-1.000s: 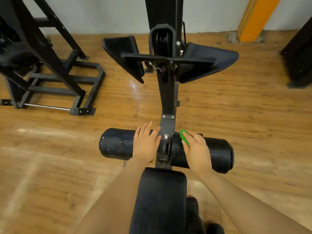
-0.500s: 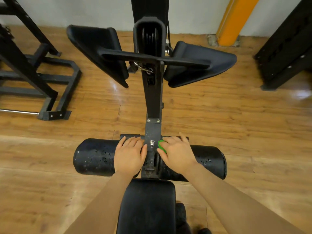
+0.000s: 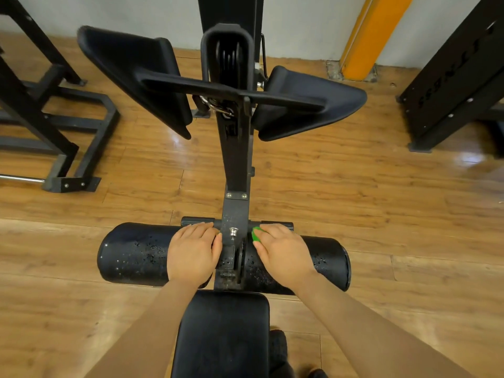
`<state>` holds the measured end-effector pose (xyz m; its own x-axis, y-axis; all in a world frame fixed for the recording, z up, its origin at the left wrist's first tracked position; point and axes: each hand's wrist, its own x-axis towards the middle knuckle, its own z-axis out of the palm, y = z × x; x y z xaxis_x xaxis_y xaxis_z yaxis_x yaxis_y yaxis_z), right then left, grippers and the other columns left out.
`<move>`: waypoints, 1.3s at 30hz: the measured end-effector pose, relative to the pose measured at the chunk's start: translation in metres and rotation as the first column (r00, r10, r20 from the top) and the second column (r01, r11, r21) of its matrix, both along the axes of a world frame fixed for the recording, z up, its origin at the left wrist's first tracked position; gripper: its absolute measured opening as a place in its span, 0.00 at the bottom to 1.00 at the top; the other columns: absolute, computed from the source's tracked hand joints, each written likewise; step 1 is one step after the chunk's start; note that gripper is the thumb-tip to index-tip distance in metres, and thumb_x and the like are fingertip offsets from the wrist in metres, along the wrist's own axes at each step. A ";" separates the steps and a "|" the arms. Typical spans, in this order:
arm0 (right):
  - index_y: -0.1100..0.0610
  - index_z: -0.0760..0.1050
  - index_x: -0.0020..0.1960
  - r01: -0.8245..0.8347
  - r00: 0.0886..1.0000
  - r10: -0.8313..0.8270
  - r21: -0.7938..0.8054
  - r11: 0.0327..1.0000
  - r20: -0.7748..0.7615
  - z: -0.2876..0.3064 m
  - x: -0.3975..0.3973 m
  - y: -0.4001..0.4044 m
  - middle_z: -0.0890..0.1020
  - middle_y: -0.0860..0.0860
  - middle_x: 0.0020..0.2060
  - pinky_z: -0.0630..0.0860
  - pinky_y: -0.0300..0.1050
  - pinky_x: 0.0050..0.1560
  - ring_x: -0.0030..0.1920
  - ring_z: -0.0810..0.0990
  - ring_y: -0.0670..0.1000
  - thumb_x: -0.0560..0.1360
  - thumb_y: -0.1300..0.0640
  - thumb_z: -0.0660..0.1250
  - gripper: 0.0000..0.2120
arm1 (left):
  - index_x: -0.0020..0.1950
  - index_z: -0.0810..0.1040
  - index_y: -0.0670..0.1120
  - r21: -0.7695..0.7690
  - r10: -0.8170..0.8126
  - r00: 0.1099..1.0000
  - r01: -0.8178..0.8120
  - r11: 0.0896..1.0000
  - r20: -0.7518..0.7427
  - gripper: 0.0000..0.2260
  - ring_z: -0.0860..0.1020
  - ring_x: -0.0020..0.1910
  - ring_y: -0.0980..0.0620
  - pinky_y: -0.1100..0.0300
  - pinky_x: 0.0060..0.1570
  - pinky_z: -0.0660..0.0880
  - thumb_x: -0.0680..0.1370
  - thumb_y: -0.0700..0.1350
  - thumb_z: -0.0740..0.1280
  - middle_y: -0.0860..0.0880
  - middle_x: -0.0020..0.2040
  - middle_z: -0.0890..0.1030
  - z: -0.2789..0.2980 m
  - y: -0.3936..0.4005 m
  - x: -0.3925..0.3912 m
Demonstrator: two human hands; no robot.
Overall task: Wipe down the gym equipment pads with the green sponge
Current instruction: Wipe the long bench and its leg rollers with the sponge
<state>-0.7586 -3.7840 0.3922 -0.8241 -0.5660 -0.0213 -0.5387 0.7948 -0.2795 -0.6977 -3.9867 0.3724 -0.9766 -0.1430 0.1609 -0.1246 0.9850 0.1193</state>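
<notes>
Green sponge (image 3: 255,234) sits under the right hand (image 3: 282,253), only its inner edge showing beside the centre post (image 3: 235,214); the grip covers it with fingers bent over, pressing it onto the right half of the roller pad (image 3: 324,261), evidently to wipe the section nearest the post. Left hand (image 3: 192,253) lies flat, fingers fairly straight, on the left half of the roller pad (image 3: 131,252), holding nothing, probably bracing the roller against turning. Droplets speckle both halves. Seat pad (image 3: 222,334) and two angled upper pads (image 3: 136,77) appear dry, judged not yet wiped

Two hands (image 3: 192,252) (image 3: 283,252), one green sponge (image 3: 255,235), two roller pads (image 3: 133,253) (image 3: 327,257), one seat pad (image 3: 222,334), two angled pads (image 3: 136,80) (image 3: 308,102)
</notes>
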 end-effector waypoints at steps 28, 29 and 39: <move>0.56 0.73 0.67 0.025 0.986 -0.012 0.076 0.997 -0.164 -0.013 0.045 -0.021 0.77 0.54 0.64 0.68 0.55 0.69 0.67 0.72 0.56 0.76 0.50 0.67 0.21 | 0.47 0.84 0.46 0.000 -0.017 0.999 0.017 1.000 -0.038 0.19 0.81 0.52 0.48 0.51 0.56 0.71 0.80 0.50 0.55 0.47 0.51 0.84 -0.003 0.000 0.002; 0.56 0.74 0.67 0.030 0.985 -0.018 0.069 0.997 -0.173 -0.013 0.045 -0.016 0.77 0.54 0.64 0.68 0.56 0.69 0.66 0.73 0.56 0.76 0.50 0.68 0.21 | 0.46 0.84 0.46 0.000 -0.010 0.999 0.010 1.000 -0.049 0.18 0.81 0.52 0.48 0.51 0.56 0.71 0.80 0.50 0.55 0.47 0.51 0.84 -0.003 0.000 0.002; 0.59 0.76 0.64 0.168 0.938 -0.153 0.021 0.986 -0.310 -0.016 0.033 0.065 0.78 0.57 0.62 0.61 0.53 0.69 0.64 0.71 0.56 0.73 0.56 0.71 0.20 | 0.45 0.84 0.46 -0.003 0.008 0.999 -0.008 1.000 -0.031 0.20 0.81 0.49 0.49 0.54 0.55 0.70 0.80 0.50 0.54 0.49 0.46 0.84 0.002 0.002 0.002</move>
<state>-0.7261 -3.7188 0.3758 -0.8746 -0.4301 0.2238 -0.4566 0.8859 -0.0818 -0.6962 -3.9850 0.3748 -0.9699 -0.1504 0.1913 -0.1289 0.9844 0.1201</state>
